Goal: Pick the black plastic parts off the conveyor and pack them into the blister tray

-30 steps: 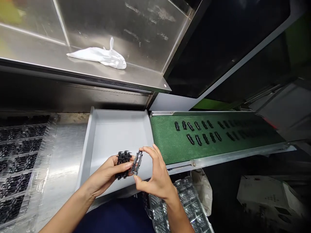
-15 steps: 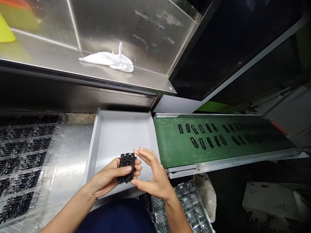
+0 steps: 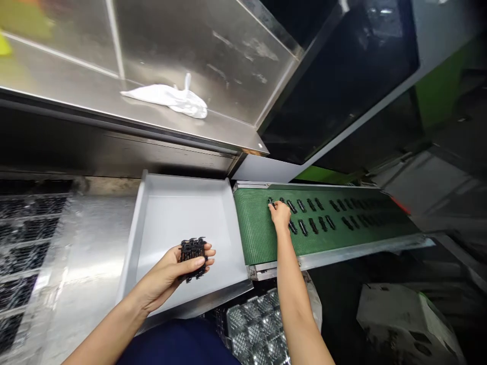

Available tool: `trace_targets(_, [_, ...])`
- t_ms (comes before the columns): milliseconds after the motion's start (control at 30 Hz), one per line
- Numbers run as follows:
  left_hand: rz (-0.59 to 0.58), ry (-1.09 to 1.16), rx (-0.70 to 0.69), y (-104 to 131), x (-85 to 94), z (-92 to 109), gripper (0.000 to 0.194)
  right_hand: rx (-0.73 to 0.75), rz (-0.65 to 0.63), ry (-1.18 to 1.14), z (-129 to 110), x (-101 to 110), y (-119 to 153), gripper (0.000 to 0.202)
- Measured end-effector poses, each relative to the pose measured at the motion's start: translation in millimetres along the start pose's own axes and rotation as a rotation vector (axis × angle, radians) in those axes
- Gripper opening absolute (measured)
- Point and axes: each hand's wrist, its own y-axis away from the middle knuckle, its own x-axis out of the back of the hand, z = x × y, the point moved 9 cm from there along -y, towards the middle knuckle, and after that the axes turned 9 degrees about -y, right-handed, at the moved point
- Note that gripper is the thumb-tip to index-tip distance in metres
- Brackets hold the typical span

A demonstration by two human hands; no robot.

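A stack of small black plastic parts [image 3: 193,253] rests in my left hand [image 3: 177,268], thumb across the front and fingers behind. It is held over the light grey tray [image 3: 163,208]. My right hand [image 3: 280,215] reaches onto the green conveyor belt [image 3: 253,238], its fingertips closed on the nearest black part [image 3: 271,202] of the back row. More black parts [image 3: 302,226] of the same kind lie in two rows along the belt.
Clear plastic trays filled with black parts [image 3: 30,228] stand at the left on a metal table [image 3: 102,243]. A white cloth [image 3: 167,95] lies on the steel shelf [image 3: 228,129]. Below the belt are stacked clear trays [image 3: 254,324] and a pale box [image 3: 395,314].
My right hand has moved from beside the stack out to the belt and closed on a part there. My left hand still holds the stack. The view has shifted slightly.
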Motion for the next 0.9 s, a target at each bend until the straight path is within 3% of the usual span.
trace_targets(100, [0.083,-0.002,-0.091,7,14.7,7,0.042,0.047,-0.155,-0.143,-24,-35,56,0.033])
trace_targets(233, [0.175,-0.030,-0.183,25,32.7,16,0.041,0.082,-0.495,-0.477,-70,-94,174,0.038])
trace_targets(300, [0.195,-0.060,-0.233,37,38.3,20,0.038,0.113,-0.548,-0.607,-90,-110,220,0.032])
trace_targets(367, [0.217,-0.070,-0.264,51,43.9,22,0.036,0.232,-0.452,-0.588,-107,-112,246,0.023])
trace_targets(500, [0.288,0.026,-0.250,75,58.3,18,0.039,0.689,-0.153,-0.388,-142,-98,278,0.015])
trace_targets(600, [0.303,0.048,-0.270,88,64.8,18,0.036,0.908,-0.203,-0.353,-158,-104,301,0.023])
trace_targets(667, [0.300,0.050,-0.281,95,67.8,19,0.033,0.831,-0.260,-0.398,-155,-110,302,0.023])
trace_targets(833, [0.284,0.067,-0.289,104,73.1,18,0.035,0.191,-0.463,-0.744,-120,-137,293,0.014])
trace_targets(900, [0.284,0.056,-0.305,106,73.9,19,0.035,0.166,-0.514,-0.745,-122,-142,298,0.009])
